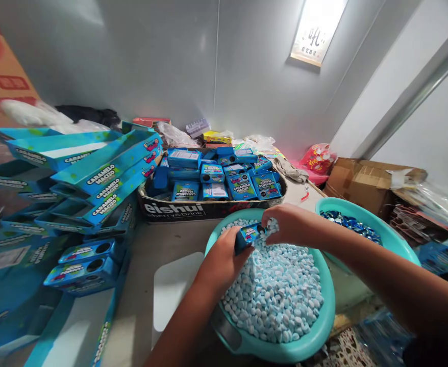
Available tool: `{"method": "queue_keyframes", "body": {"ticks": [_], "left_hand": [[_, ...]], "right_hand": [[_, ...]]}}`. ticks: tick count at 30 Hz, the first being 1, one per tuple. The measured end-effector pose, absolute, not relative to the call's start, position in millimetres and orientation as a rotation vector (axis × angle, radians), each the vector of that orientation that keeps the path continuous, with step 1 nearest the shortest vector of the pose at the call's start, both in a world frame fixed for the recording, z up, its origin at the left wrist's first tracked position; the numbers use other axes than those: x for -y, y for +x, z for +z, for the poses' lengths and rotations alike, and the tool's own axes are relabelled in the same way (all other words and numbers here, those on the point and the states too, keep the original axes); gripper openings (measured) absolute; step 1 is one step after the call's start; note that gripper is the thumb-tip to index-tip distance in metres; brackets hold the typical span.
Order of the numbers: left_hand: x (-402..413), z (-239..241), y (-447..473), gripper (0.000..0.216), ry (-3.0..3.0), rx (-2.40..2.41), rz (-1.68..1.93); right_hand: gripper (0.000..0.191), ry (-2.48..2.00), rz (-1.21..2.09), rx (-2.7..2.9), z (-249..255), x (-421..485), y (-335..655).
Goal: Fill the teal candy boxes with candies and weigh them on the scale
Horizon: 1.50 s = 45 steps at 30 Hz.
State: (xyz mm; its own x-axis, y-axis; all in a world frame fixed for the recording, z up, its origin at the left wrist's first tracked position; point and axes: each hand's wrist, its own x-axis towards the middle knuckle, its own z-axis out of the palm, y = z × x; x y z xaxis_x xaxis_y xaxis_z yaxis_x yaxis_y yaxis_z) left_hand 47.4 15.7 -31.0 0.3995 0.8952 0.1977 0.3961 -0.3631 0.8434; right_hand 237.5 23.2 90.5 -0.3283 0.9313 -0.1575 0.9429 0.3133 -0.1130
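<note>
My left hand (pixel 229 255) grips a small blue candy box (pixel 250 235) over a teal basin (pixel 325 326). The box lies tilted, its end turned toward my right hand (pixel 285 224). Several pale blue and white candies (pixel 272 225) are held in the curled fingers of my right hand, right beside the box's end. Loose candies of the same kind (pixel 281 290) fill the basin beneath both hands. Behind it stands a black carton (pixel 216 208) heaped with blue candy boxes (pixel 242 186).
At the left, blue display trays (pixel 105 178) are stacked high, with two blue boxes (pixel 84 275) in front. A white lid-like panel (pixel 174 285) lies left of the basin. Another teal basin (pixel 396 244) with shiny blue pieces (pixel 348 224) and a cardboard box (pixel 365 178) stand at the right.
</note>
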Motion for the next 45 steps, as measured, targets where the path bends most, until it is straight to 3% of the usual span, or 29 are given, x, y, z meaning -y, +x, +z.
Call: {"method": "queue_keyframes", "body": {"ticks": [22,35,45], "left_hand": [[-14.7,-31.2,46.4,0.031,1.948,-1.076,0.901],[-14.4,-28.8,46.5,0.03,1.939,-1.065,0.917],[-14.2,-29.7,47.3,0.028,1.922,-1.083,0.914]], "right_hand": [[0.034,1.548,-0.289,-2.732,89.4,-33.0,238.8],[0.048,1.557,-0.547,-2.967,75.1,-20.1,251.2],[0.024,1.856,-0.647,-3.253,32.3,-6.3,251.0]]}}
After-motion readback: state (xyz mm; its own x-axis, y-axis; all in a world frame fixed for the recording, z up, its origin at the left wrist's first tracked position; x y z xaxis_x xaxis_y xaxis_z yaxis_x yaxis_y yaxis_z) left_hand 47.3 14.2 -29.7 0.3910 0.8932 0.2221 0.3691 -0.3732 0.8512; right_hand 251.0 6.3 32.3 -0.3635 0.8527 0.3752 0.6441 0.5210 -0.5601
